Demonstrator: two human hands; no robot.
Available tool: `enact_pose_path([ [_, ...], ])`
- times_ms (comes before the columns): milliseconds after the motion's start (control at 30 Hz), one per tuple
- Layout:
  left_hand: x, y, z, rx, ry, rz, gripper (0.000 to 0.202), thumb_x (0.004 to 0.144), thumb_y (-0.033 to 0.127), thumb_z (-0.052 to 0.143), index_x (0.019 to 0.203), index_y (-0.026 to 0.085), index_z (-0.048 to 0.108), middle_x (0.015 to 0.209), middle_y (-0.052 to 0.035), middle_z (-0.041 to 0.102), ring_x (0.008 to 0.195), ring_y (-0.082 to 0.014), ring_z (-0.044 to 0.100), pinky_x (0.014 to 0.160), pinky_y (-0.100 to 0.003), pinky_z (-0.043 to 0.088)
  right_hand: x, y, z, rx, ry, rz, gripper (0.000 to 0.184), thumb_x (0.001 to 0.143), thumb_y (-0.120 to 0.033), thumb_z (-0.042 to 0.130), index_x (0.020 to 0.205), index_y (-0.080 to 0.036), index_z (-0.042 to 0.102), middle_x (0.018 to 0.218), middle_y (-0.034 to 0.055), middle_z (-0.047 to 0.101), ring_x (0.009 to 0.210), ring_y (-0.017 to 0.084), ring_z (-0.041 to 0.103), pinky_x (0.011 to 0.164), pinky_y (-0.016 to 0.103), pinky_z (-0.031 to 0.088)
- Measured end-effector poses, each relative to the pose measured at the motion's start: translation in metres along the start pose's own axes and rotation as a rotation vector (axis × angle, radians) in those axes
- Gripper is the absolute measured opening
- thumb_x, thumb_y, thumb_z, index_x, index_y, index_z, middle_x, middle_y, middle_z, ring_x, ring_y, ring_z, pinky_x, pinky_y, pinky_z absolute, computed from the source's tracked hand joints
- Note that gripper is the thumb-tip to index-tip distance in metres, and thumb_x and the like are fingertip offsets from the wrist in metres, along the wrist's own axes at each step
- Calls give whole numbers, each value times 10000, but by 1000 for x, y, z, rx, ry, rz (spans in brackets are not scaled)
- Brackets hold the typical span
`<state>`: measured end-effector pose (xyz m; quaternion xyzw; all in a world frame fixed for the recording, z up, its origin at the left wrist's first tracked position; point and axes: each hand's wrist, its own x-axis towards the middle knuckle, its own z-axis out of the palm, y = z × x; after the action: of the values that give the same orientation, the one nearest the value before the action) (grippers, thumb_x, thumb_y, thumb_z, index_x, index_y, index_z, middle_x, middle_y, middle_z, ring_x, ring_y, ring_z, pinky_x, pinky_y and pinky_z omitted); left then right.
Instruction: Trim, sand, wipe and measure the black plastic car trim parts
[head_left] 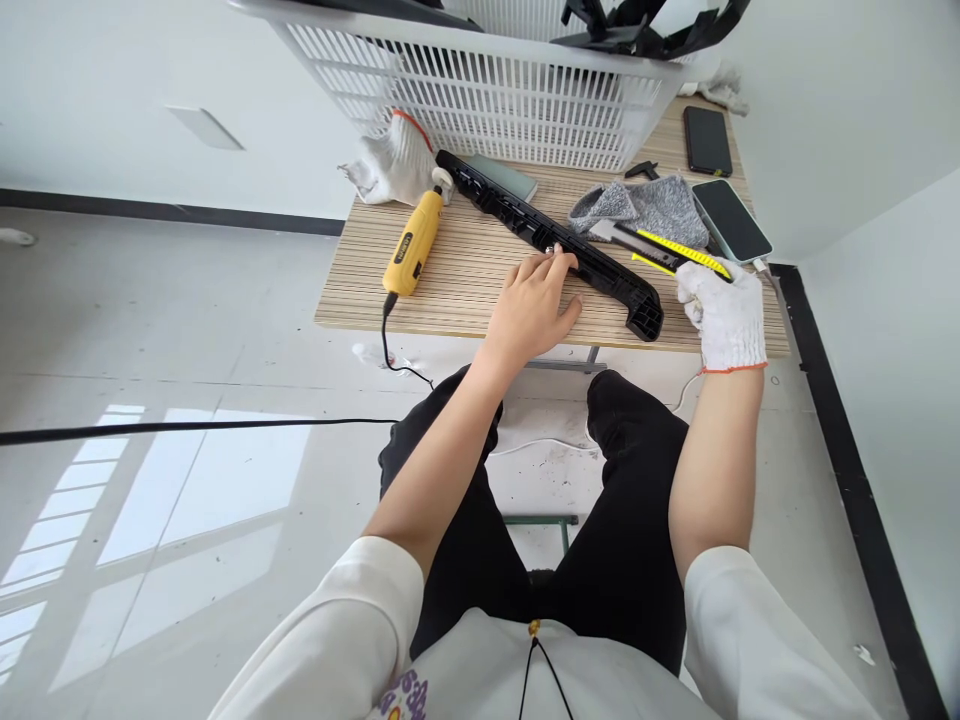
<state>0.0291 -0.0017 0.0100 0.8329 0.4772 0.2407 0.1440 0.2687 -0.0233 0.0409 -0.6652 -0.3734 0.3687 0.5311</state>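
Observation:
A long black plastic part (525, 222) lies diagonally across the wooden table (465, 300). My bare left hand (534, 305) rests on the table with its fingers stretched out, the fingertips touching the part's near edge. My right hand (724, 312), in a white work glove, is closed round a yellow and black utility knife (660, 250), whose blade end points left toward the part. The right end of the part lies just left of that hand.
A yellow corded rotary tool (412, 245) lies at the left, by a loose white glove (394, 165). A white slatted basket (487, 95) holding black parts stands behind. A grey cloth (649, 205) and two phones (731, 220) lie at the right.

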Motion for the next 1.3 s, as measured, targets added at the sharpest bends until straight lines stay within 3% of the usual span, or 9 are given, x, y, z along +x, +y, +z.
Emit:
enact_pose_path([
  [200,-1,-1,4,-63,62,26,357,973,241,505,1314,174,585,1367,-126,647,1400,-293,478,1168,-450,411,4,2,-3,80,33,-7,151,731,-197,745,804,-169,616,511,-49,554,379,24,362,330,157,216],
  [500,-4,0,0,-140,4,131,249,960,272,560,1169,196,672,1300,-102,696,1404,-278,529,1128,-413,474,4,5,-3,33,-17,-48,183,717,-176,769,851,-153,645,550,-49,565,411,16,374,360,159,223],
  [633,-5,-2,2,-123,21,155,229,961,331,591,1130,203,677,1278,-101,708,1385,-291,547,1089,-411,497,4,6,-3,50,-34,-44,247,685,-168,799,869,-154,635,550,-42,576,417,24,386,365,162,232],
  [800,-6,-6,7,-81,53,229,164,963,320,639,1084,213,669,1205,-90,738,1365,-287,568,1076,-417,497,2,3,-2,84,-13,-13,180,710,-130,732,808,-170,587,534,-45,554,402,21,356,361,165,221],
  [1000,-5,-8,9,-57,65,349,110,1015,248,568,996,212,670,1174,-80,749,1316,-269,614,1064,-405,497,7,9,-5,61,-39,-36,289,662,-232,850,853,-186,640,565,-34,571,430,36,378,369,175,232],
  [1167,-5,-10,11,-39,68,427,157,1037,269,522,1006,203,661,1112,-85,756,1124,-258,703,950,-383,530,8,10,-7,30,-14,-48,269,656,-306,856,711,-229,604,564,-32,540,414,43,331,350,201,191],
  [1300,-5,-8,9,-42,84,408,120,992,218,521,956,200,633,997,-77,749,962,-248,711,855,-368,522,4,8,-9,27,-25,-93,237,677,-333,798,679,-229,585,572,-33,534,404,42,318,346,216,162],
])
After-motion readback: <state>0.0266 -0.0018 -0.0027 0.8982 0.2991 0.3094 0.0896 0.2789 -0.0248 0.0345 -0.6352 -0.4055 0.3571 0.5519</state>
